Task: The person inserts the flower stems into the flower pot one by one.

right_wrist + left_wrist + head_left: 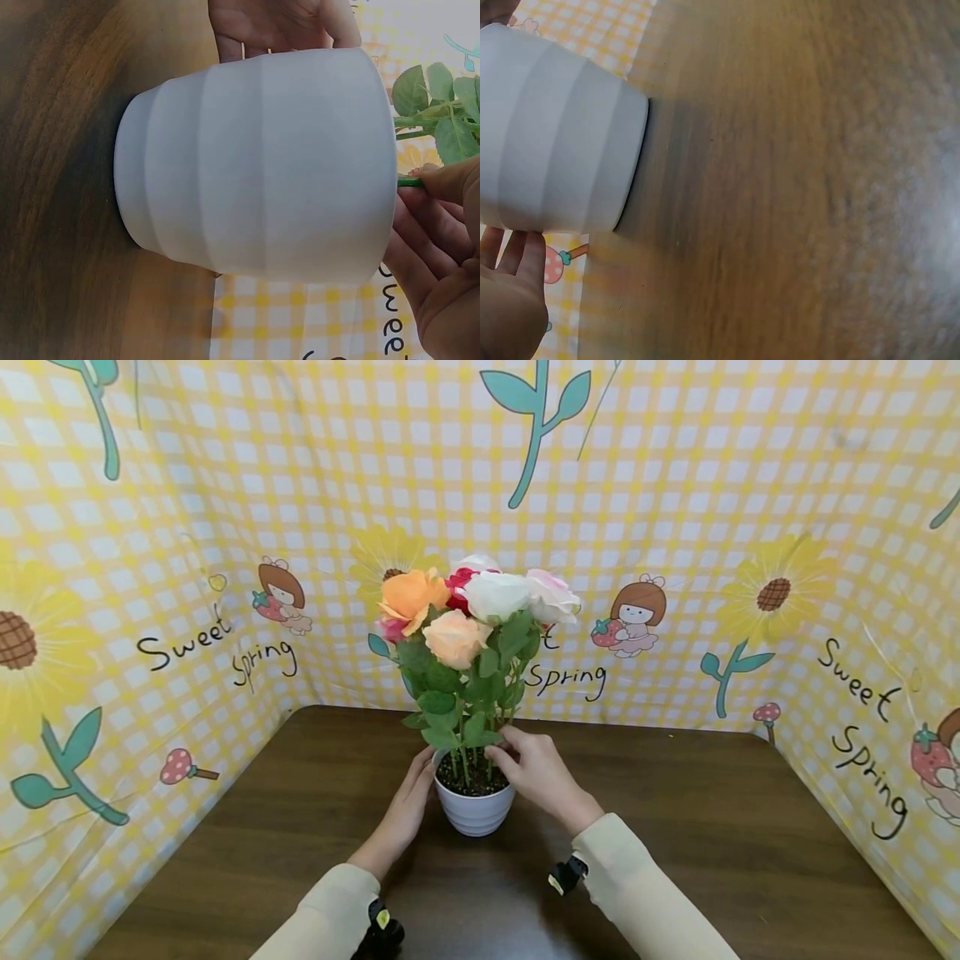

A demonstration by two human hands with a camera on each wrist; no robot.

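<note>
A white ribbed flower pot filled with dark soil stands on the table. Roses rise from it on green stems: an orange rose, a peach rose, a white rose and a pale pink rose, with a red one partly hidden behind. My left hand rests along the pot's left side, its fingers straight against the wall. At the right rim, my right hand pinches a green rose stem between thumb and fingers, just above the pot's edge.
The dark brown wooden table spreads around the pot. A yellow checked cloth with printed flowers and figures hangs behind it and along both sides. Black straps with small devices sit on both cream sleeves.
</note>
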